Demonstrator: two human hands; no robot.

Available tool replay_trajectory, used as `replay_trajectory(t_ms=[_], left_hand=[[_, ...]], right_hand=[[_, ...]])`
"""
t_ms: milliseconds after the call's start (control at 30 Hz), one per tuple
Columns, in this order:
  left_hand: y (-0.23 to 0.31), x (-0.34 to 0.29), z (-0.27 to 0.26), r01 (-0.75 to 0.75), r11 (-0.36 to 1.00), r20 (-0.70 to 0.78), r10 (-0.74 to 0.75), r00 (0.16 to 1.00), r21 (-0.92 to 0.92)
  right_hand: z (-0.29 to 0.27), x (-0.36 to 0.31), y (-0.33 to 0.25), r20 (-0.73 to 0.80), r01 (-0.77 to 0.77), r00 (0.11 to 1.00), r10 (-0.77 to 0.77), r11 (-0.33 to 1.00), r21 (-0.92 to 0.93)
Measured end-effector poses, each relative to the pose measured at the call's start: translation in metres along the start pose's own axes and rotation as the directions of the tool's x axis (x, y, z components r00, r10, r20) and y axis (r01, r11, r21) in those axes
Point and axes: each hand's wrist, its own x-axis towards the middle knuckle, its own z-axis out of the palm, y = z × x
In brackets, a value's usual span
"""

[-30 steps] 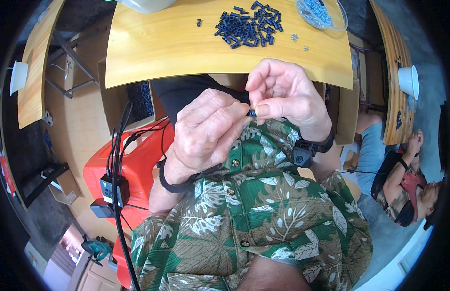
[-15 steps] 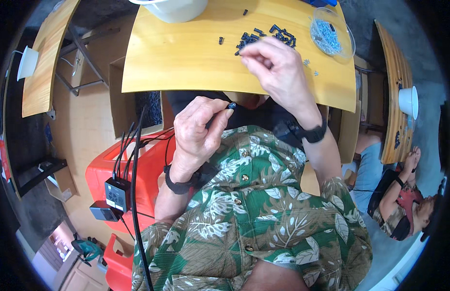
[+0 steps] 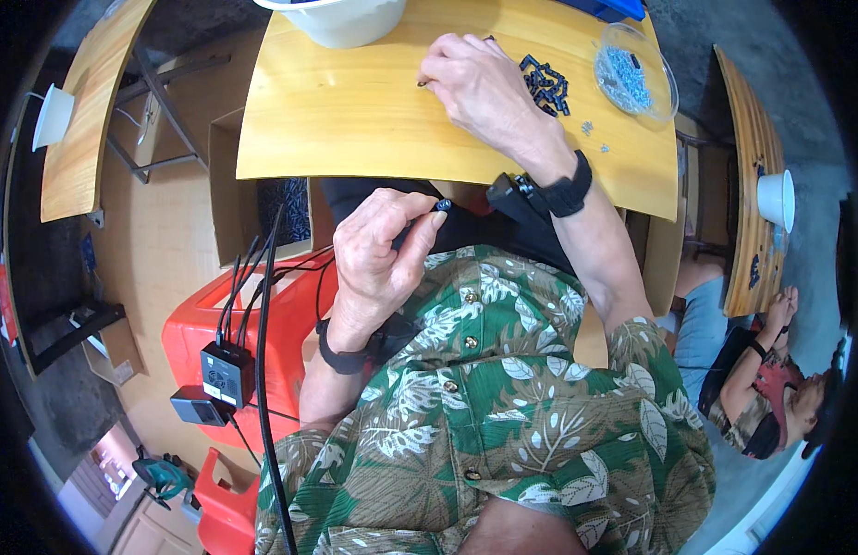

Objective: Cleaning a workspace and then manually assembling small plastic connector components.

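My left hand (image 3: pixel 378 245) is closed in front of the table's near edge, pinching a small black cylindrical part (image 3: pixel 443 205) between thumb and forefinger. My right hand (image 3: pixel 480 88) reaches over the yellow wooden table (image 3: pixel 346 125), palm down with its fingers curled together. At its fingertips a bit of a small black part (image 3: pixel 422 84) shows; the hand hides most of the grip. Right beside that hand lies a pile of black parts (image 3: pixel 547 91), partly covered by it. A few tiny silver pieces (image 3: pixel 587 128) lie near the pile.
A clear round tub (image 3: pixel 665 104) holds many small silvery pieces at the table's right. A white basin (image 3: pixel 355 23) and a blue bin (image 3: pixel 614 9) stand at the back. Left are a red stool (image 3: pixel 193 324) with cabled devices and a cardboard box (image 3: pixel 227 185). Another person (image 3: pixel 771 388) sits at right.
My right hand has moved left from the pile to where a loose black part lay, its fingers now down on that spot. My left hand keeps its pinch, almost still.
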Motion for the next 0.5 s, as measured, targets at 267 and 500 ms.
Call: replay_trajectory(t_ms=[267, 500], left_hand=[[0.011, 0.003, 0.004, -0.042, 0.993, 0.026, 0.045, 0.999, -0.114], [0.026, 0.006, 0.010, -0.133, 0.983, 0.102, 0.146, 0.984, -0.127]], right_hand=[[-0.066, -0.076, -0.041, 0.392, -0.450, 0.850, 0.352, 0.099, 0.887], [-0.080, -0.121, -0.059, 0.449, -0.380, 0.798, 0.402, -0.243, 0.893]])
